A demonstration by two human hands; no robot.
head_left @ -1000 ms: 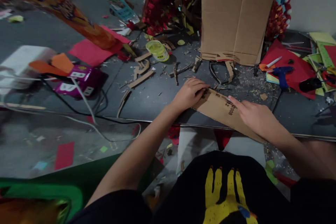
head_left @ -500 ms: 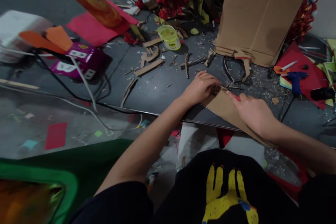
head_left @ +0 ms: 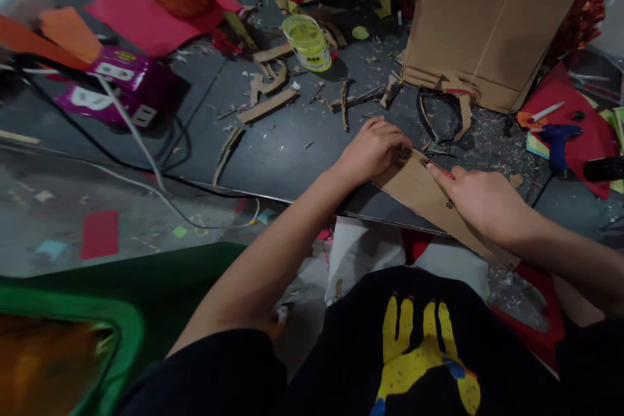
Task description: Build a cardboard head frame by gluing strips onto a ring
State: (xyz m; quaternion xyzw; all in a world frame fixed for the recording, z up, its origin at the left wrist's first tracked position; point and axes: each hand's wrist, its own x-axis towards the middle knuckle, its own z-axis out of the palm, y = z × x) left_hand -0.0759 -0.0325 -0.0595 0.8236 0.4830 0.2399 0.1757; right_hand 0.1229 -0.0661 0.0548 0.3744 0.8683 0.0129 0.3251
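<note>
A long strip of brown cardboard (head_left: 412, 190) with black print lies slantwise over the table's front edge, its near end sticking out towards my body. My left hand (head_left: 371, 151) grips its far end, fingers curled over the printed corner. In my right hand (head_left: 487, 203) is a slim craft knife with a red handle (head_left: 449, 173), mostly covered by the fingers. My index finger is stretched along it, and its tip is at the strip's right-hand edge. The right hand rests low over that same edge.
Cardboard scraps (head_left: 268, 106) litter the dark table (head_left: 287, 166). Behind stand a yellow tub (head_left: 308, 45) and a large cardboard box (head_left: 487, 26). A blue glue gun (head_left: 558, 143) lies right; a purple power strip (head_left: 121, 88) with cables sits left. A green bin (head_left: 131, 331) is lower left.
The view has tilted down slightly, so table items sit higher. My right hand and knife have shifted slightly right along the cardboard, and more of its black print shows.
</note>
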